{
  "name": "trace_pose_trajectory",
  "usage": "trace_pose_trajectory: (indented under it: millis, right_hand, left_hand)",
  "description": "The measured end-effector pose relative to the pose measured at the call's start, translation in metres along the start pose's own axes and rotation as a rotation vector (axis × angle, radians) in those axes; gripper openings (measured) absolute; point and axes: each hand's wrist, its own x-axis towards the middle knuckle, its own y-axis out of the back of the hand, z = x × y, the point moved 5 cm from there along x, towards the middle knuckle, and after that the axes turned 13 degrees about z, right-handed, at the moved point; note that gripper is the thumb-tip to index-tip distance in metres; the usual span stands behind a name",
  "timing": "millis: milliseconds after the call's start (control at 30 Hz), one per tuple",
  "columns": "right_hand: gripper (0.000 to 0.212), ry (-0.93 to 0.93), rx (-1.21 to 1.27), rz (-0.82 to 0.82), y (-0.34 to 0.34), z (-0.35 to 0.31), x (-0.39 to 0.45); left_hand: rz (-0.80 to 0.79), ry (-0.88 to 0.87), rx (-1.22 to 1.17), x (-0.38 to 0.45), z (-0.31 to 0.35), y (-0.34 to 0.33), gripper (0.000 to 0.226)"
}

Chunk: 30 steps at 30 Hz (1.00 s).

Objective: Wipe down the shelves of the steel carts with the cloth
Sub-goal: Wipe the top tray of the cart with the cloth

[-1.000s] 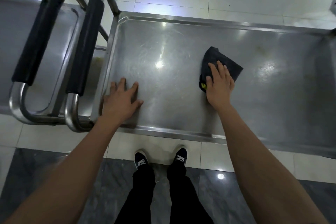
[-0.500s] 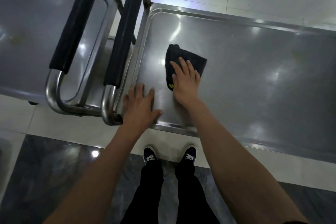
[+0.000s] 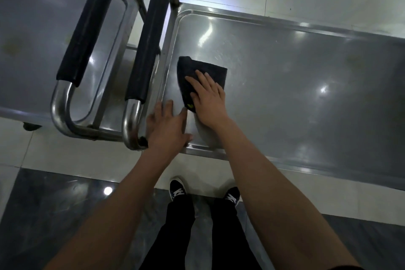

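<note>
Steel cart shelf (image 3: 285,85): right hand (image 3: 208,98) lies flat, pressing a dark cloth (image 3: 197,72). Left hand (image 3: 167,126) rests open, empty, beside it. Wiping leftward could bump the knuckles against the raised rim (image 3: 169,50).

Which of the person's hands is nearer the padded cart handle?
Left. The left hand lies flat at the shelf corner, beside the padded cart handle; the right hand presses the cloth farther along the shelf.

Dark folded cloth (image 3: 200,72) flat on steel cart shelf (image 3: 295,85), near its left rim.

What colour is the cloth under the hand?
The cloth is black with a small yellow mark, seen in the head view.
</note>
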Motion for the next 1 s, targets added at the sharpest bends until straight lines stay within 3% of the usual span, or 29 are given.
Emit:
trace_pose_trajectory:
  millis: [200, 400, 633, 1000]
  right_hand:
    - [0.049, -0.074, -0.07, 0.05, 0.051, 0.072, -0.035]
    - [0.049, -0.185, -0.092, 0.098, 0.109, 0.153, -0.078]
    - [0.049, -0.335, -0.11, 0.155, 0.163, 0.23, -0.118]
    - [0.049, -0.34, -0.217, 0.149, 0.146, 0.191, -0.122]
  left_hand:
    - [-0.067, 0.005, -0.047, 0.001, 0.027, 0.01, 0.066]
    - [-0.093, 0.037, -0.077, -0.01, 0.058, 0.005, 0.076]
    - [-0.044, 0.034, -0.093, -0.022, 0.069, 0.006, 0.063]
    - [0.052, 0.084, -0.071, -0.051, 0.047, 0.012, 0.044]
